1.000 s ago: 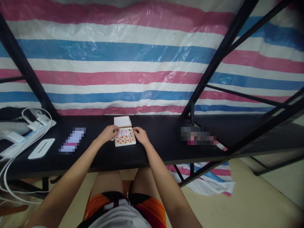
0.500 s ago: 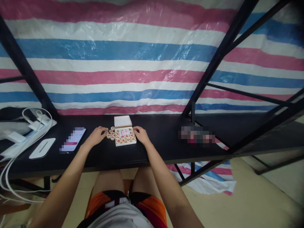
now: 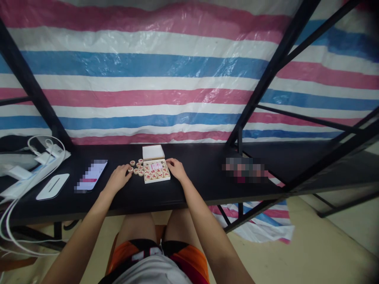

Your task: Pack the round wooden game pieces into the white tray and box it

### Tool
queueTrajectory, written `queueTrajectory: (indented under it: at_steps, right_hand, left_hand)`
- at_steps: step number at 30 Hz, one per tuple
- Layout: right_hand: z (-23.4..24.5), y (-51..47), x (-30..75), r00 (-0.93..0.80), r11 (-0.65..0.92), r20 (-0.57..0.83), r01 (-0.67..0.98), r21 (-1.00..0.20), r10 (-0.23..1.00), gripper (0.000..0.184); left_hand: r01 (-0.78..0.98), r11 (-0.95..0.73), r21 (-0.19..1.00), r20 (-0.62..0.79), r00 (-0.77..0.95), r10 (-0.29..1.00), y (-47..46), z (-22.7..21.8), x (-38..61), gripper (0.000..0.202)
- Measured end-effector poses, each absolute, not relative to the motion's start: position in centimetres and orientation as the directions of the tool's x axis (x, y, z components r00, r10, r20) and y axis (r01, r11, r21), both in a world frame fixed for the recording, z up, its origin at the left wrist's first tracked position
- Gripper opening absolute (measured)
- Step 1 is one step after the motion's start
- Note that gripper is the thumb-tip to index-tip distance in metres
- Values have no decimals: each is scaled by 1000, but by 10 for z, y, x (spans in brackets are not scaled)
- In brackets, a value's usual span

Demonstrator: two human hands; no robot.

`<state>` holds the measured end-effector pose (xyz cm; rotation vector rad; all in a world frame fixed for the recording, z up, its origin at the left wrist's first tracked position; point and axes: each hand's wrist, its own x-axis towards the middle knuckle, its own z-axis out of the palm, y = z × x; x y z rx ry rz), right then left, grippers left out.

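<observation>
A white open box (image 3: 157,181) of round Chinese chess pieces (image 3: 152,176) lies on the black desk, its pieces marked with red and dark characters. A small pink-printed slip (image 3: 156,167) rests on top of them. Left of the box stand several loose pieces (image 3: 140,172). My left hand (image 3: 118,179) is closed, its fingertips pinching one Chinese chess piece (image 3: 130,169) at the desk surface. At the box's upper right corner, my right hand (image 3: 177,169) grips the side with thumb and fingers. Directly behind the box lies its white lid (image 3: 153,152).
On the left are a phone (image 3: 92,177) with a lit screen, a white flat device (image 3: 53,186) and white cables (image 3: 32,169) with plugs. A blurred-out item (image 3: 244,170) lies on the right. Black metal posts (image 3: 254,98) and striped plastic sheeting (image 3: 154,63) stand behind the desk.
My left hand has moved slightly left and toward me, now with a piece at its fingertips. Another loose piece now shows behind it. My right hand stays at the box.
</observation>
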<state>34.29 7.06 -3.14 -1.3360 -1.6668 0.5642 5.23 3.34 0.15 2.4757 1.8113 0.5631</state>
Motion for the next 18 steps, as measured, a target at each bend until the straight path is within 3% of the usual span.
queueTrajectory:
  at_steps: [7, 13, 18]
  right_hand:
    - [-34, 73, 343, -15, 314, 359, 521, -794, 933, 17]
    - [-32, 72, 343, -11, 313, 360, 524, -792, 933, 16]
    - [-28, 69, 343, -11, 304, 350, 522, -797, 937, 17]
  left_hand:
    - [769, -386, 510, 354, 220, 909, 39, 21, 78, 35]
    - [775, -475, 417, 208, 428, 880, 61, 38, 132, 27]
    - [735, -515, 441, 164, 498, 852, 66, 32, 133, 29]
